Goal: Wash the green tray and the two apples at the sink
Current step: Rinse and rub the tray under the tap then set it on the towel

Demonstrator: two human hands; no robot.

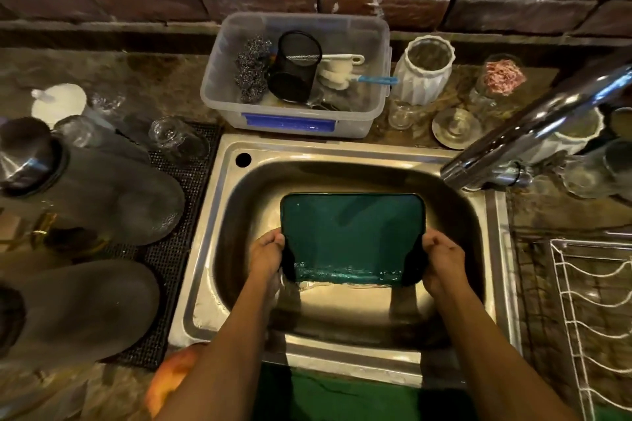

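Note:
The green tray [352, 236] is held over the steel sink [219, 215], its near edge tipped down with water running off it. My left hand [266, 255] grips the tray's left edge and my right hand [444, 258] grips its right edge. One apple [171, 376], red and yellow, lies on the counter by the sink's near left corner, partly hidden behind my left forearm. I cannot see a second apple. The chrome tap [533, 126] reaches in from the right, its spout above the sink's far right corner.
A clear plastic tub [294, 126] with scourers, a black mesh cup and a brush stands behind the sink. Dark upturned pots [102, 195] and glasses crowd a mat on the left. Jars and glassware [424, 68] stand at the back right. A white wire rack [595, 318] sits right.

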